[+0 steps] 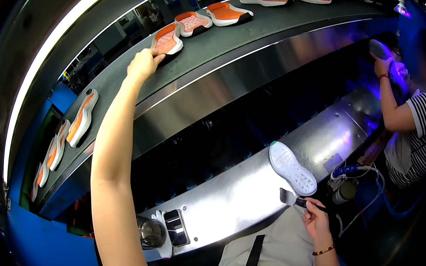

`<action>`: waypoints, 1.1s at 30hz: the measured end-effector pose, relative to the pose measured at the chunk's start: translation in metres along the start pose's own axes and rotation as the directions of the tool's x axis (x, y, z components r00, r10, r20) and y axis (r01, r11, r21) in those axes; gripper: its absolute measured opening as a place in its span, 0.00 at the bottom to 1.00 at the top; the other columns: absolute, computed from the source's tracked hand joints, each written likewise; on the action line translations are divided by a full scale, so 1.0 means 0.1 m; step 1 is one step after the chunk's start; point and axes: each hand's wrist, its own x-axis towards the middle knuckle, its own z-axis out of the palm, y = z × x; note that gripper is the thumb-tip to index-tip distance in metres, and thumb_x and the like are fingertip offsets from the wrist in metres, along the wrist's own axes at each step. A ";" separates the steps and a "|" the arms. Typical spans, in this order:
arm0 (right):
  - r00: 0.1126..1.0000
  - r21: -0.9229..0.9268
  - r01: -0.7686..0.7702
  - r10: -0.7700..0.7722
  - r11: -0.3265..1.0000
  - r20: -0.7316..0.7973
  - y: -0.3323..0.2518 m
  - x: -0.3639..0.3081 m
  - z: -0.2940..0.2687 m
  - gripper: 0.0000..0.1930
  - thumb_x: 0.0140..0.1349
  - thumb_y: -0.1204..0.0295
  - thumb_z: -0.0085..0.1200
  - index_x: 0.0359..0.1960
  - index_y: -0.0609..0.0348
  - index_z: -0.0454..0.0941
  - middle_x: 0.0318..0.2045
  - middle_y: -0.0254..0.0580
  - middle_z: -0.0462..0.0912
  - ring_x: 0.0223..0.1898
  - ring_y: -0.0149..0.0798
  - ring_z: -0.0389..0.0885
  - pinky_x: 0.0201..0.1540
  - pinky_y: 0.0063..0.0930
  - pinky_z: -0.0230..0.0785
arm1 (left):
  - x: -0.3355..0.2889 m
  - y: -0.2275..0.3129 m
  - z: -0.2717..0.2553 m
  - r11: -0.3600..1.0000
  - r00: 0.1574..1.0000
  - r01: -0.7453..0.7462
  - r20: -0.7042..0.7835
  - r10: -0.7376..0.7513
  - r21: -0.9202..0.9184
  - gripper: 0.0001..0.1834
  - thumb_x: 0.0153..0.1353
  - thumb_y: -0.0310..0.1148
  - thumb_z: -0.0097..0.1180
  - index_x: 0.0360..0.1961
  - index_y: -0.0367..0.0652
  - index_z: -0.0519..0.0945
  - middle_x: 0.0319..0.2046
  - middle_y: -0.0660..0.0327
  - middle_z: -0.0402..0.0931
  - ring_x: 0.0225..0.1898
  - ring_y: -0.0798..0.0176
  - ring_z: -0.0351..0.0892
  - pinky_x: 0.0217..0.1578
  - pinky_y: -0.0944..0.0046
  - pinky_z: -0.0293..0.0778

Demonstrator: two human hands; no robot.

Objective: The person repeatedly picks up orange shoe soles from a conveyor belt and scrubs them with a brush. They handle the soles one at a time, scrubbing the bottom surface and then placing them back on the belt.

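Observation:
My left arm reaches up to the dark conveyor belt [202, 42]. There my left hand [143, 66] has its fingers closed on the near end of an orange and white shoe sole [167, 39]. Low on the right, my right hand [316, 221] grips a flat brush [300, 202] by its black handle, its bristles pointing left. Just beyond the bristles, a white shoe sole [291, 168] lies on the shiny metal bench [231, 204]; it has a small green patch at its far end.
More orange and white soles [228, 13] line the belt on both sides. A phone [175, 227] and a round, shiny bowl [151, 232] sit at the bench's left end. To the right, a co-worker [415, 120] holds up a sole [380, 49] near cables and a jar [344, 192].

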 end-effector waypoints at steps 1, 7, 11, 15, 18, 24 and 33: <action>1.000 -0.004 -0.001 0.001 1.000 0.020 0.00 -0.01 0.04 0.06 0.51 0.79 0.48 0.32 0.63 0.70 0.26 0.40 0.75 0.15 0.23 0.63 0.17 0.13 0.54 | -0.08 0.05 -0.09 0.996 1.000 0.004 -0.018 -0.002 0.086 0.14 0.50 0.43 0.49 0.34 0.49 0.77 0.33 0.57 0.75 0.37 0.56 0.73 0.38 0.59 0.67; 0.999 -0.065 0.008 -0.005 0.998 0.047 0.01 -0.07 0.13 0.06 0.52 0.77 0.46 0.32 0.60 0.71 0.20 0.31 0.72 0.15 0.23 0.63 0.16 0.15 0.53 | -0.64 0.01 -0.32 0.922 0.809 -0.368 -0.446 0.382 0.121 0.14 0.49 0.44 0.50 0.25 0.44 0.77 0.22 0.59 0.74 0.28 0.61 0.71 0.30 0.64 0.66; 1.000 -0.040 0.002 -0.002 0.999 0.001 -0.01 -0.03 0.08 0.06 0.52 0.77 0.47 0.32 0.60 0.71 0.18 0.30 0.70 0.15 0.23 0.63 0.16 0.15 0.52 | -1.46 0.13 -0.19 0.650 0.431 -0.644 -0.893 -0.129 -0.404 0.16 0.55 0.43 0.44 0.29 0.39 0.74 0.23 0.58 0.69 0.24 0.67 0.64 0.30 0.69 0.64; 0.998 -0.053 0.006 -0.003 0.999 0.057 -0.02 -0.01 0.24 0.06 0.51 0.77 0.48 0.32 0.61 0.70 0.18 0.31 0.69 0.14 0.23 0.62 0.16 0.14 0.52 | -2.07 0.13 -0.12 -0.179 0.865 -0.359 -0.255 -0.431 -0.916 0.19 0.54 0.35 0.39 0.45 0.36 0.64 0.37 0.53 0.67 0.35 0.62 0.66 0.37 0.64 0.65; 0.997 -0.070 0.034 -0.028 0.997 0.076 -0.05 -0.02 0.32 0.06 0.51 0.77 0.49 0.31 0.63 0.70 0.18 0.31 0.69 0.14 0.22 0.62 0.16 0.13 0.51 | -2.12 0.11 -0.34 -0.628 0.958 0.268 0.272 0.092 -0.730 0.22 0.47 0.26 0.40 0.46 0.30 0.60 0.45 0.48 0.64 0.48 0.52 0.64 0.47 0.48 0.62; 0.999 -0.074 0.022 -0.020 0.997 0.031 -0.02 -0.04 0.17 0.06 0.52 0.76 0.47 0.32 0.57 0.71 0.17 0.29 0.69 0.14 0.24 0.63 0.16 0.15 0.52 | -2.19 0.03 -0.45 -0.719 0.968 0.173 0.250 -0.001 -0.673 0.24 0.46 0.21 0.40 0.47 0.27 0.57 0.45 0.43 0.63 0.48 0.48 0.65 0.49 0.48 0.62; 0.998 -0.064 0.061 -0.063 0.996 -0.019 -0.10 -0.04 0.06 0.06 0.52 0.75 0.48 0.32 0.55 0.71 0.16 0.26 0.68 0.14 0.22 0.64 0.16 0.14 0.52 | -2.54 0.12 -0.45 -0.748 0.980 0.002 0.149 -0.130 -0.664 0.25 0.48 0.20 0.39 0.49 0.27 0.55 0.49 0.42 0.59 0.52 0.48 0.59 0.54 0.50 0.55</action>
